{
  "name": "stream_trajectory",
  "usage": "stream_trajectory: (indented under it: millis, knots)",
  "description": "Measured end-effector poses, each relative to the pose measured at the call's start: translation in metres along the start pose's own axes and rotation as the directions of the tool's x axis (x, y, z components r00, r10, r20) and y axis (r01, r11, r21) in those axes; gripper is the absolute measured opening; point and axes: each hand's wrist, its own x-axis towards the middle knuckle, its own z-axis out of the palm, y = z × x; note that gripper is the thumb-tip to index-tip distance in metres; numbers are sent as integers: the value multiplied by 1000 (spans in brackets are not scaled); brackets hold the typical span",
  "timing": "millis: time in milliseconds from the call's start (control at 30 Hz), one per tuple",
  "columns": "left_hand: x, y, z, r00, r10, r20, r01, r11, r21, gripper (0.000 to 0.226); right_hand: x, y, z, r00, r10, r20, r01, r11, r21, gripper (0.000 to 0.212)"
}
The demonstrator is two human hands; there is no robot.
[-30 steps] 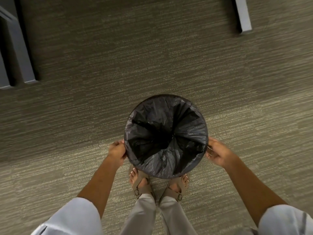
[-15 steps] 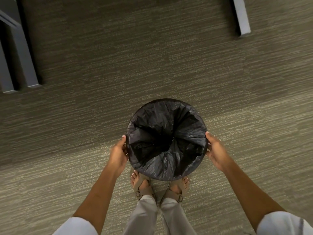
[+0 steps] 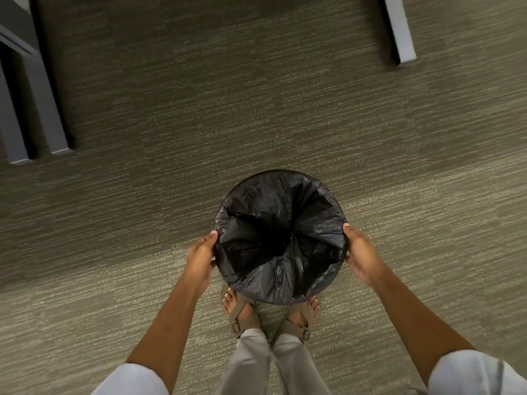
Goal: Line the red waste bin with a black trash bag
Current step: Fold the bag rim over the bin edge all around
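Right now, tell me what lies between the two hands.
The head view shows the bin mouth, covered by the black trash bag, between the left hand and right hand. Both hands rest against its bag-wrapped rim.

A single head-worn wide-angle view looks steeply down, close above the carpet [image 3: 256, 109] and the person's feet [image 3: 239, 312].

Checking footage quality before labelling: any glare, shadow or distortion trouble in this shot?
Head view: dim, soft light; faint sheen on the black trash bag, its centre lost in darkness; metal legs splay from wide-angle distortion; left hand and right hand reasonably sharp.
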Motion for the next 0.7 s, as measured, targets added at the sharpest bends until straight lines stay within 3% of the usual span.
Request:
stream_trajectory:
  millis: [200,300,433,700]
  knots:
    - [-4,5,-3,1000,2,-9,-1,988,153,46,-16,0,-5,1000,-6,-20,6,1000,1,33]
    - [-7,0,-9,999,-27,-17,29,986,163,29,-24,13,-13,997,34,-72,-40,995,-95,26]
    - [-17,-14,-12,987,-121,108,104,983,150,10,-32,31,-13,981,191,15,-190,981,-43,24]
    - [-13,-24,-17,974,-129,184,118,991,69,36,-31,45,-9,991,133,-9,-133,991,4,22]
